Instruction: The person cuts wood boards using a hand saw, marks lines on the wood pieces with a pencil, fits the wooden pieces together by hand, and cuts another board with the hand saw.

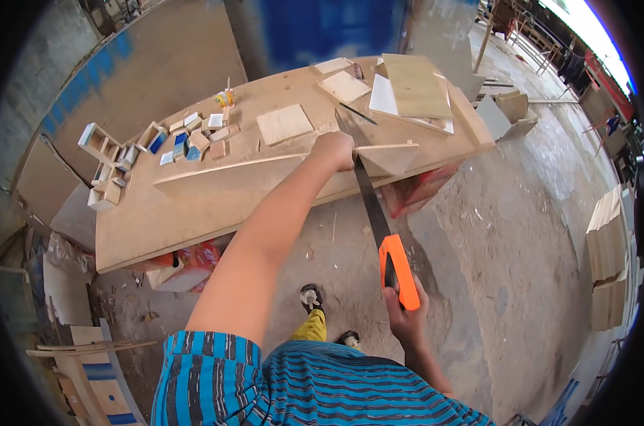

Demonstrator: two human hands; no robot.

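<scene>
My right hand point(408, 317) is wrapped round the orange handle of a handsaw point(404, 273). The saw's dark blade runs up and away to the top edge of a long wooden board point(251, 174) standing on edge on the worktable point(144, 238). There the blade meets the board just right of my left hand point(334, 150). That hand is closed over the board's upper edge, its fingers partly hidden behind the wrist and knuckles. The end part of the board point(389, 157) lies beyond the blade, to the right. How deep the cut goes, I cannot tell.
Small wood offcuts point(198, 138) and box-like wooden pieces point(102, 160) lie on the table's left. A square board point(285, 124), a dark thin tool point(357, 113) and stacked panels point(414, 89) sit farther back. Red-patterned supports point(421, 190) stand under the table. Sheets point(606, 248) lean at right.
</scene>
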